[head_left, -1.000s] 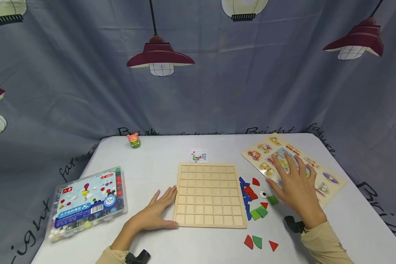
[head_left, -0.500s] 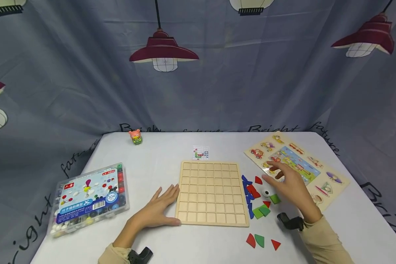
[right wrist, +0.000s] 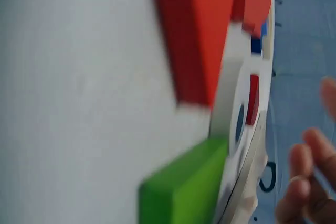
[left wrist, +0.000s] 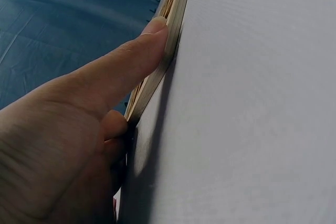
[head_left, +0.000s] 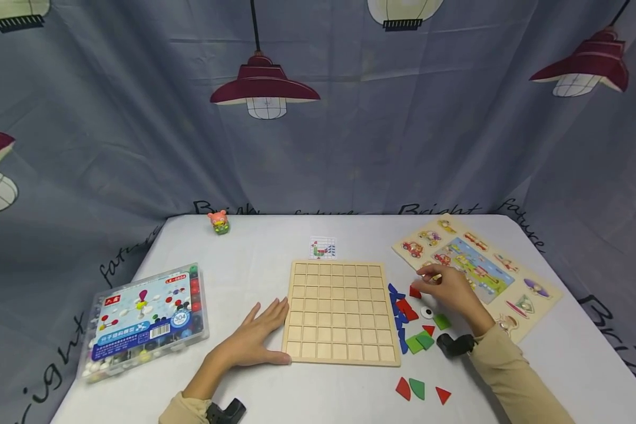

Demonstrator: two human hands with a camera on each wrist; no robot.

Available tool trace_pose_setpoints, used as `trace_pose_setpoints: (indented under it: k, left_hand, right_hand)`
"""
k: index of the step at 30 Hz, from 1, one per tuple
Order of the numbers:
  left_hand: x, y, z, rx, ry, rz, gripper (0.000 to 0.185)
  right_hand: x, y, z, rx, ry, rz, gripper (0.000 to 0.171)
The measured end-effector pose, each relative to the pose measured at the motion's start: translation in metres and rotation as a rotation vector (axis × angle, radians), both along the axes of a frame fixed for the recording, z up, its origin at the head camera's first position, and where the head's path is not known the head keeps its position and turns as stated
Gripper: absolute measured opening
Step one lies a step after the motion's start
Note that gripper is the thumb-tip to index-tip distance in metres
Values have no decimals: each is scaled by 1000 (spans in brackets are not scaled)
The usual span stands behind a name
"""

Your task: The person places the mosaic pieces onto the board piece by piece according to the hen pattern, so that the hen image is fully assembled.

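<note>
My left hand (head_left: 251,340) lies with fingers spread at the left side of a wooden grid board (head_left: 339,312). In the left wrist view, its thumb (left wrist: 123,72) presses along the board's edge. My right hand (head_left: 452,293) hovers above the lower left of a picture puzzle board (head_left: 530,315), near the loose pieces, its fingers loosely bent with nothing visible in them. Below it are a white eye piece (head_left: 426,312), green squares (head_left: 442,321), red pieces (head_left: 407,310) and blue pieces (head_left: 401,341). The right wrist view has its fingers (right wrist: 300,161) beyond a green piece (right wrist: 194,187).
A small printed pattern card (head_left: 323,248) lies behind the grid board. At left sits a clear box of coloured balls (head_left: 143,318), with a pig figurine (head_left: 219,222) at the back. Two red pieces and a green quarter piece (head_left: 416,387) lie near the front right.
My right hand has drawn back from over the middle of the picture puzzle board, leftward toward the loose pieces, its spread fingers now bent. The left hand stays by the grid board.
</note>
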State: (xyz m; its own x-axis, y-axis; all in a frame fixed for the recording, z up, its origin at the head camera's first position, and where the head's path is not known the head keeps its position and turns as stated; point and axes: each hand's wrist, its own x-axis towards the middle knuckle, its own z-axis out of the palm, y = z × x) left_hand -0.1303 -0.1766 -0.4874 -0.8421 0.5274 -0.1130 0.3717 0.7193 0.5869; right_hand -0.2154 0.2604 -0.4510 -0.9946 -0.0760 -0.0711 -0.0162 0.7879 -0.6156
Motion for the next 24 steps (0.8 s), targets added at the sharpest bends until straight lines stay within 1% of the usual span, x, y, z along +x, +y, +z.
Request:
trace_pose_setpoints:
  k: [3, 10, 16, 21, 24]
  left_hand:
    - [0, -1, 0, 6, -3, 0, 110]
    - [0, -1, 0, 13, -12, 6, 109]
    - [0, 0, 0, 11, -14, -1, 109]
    - [1, 0, 0, 20, -23, 3, 109]
    - [1, 0, 0, 21, -25, 5, 109]
  right_hand:
    - [-3, -2, -7, 19, -14, 14, 42]
    - [-5, -6, -17, 66, 0, 45, 34]
    - [-4, -6, -19, 90, -3, 60, 29]
    - [-4, -6, -18, 118, 50, 122, 28]
    - [-4, -6, -19, 116, 61, 138, 26]
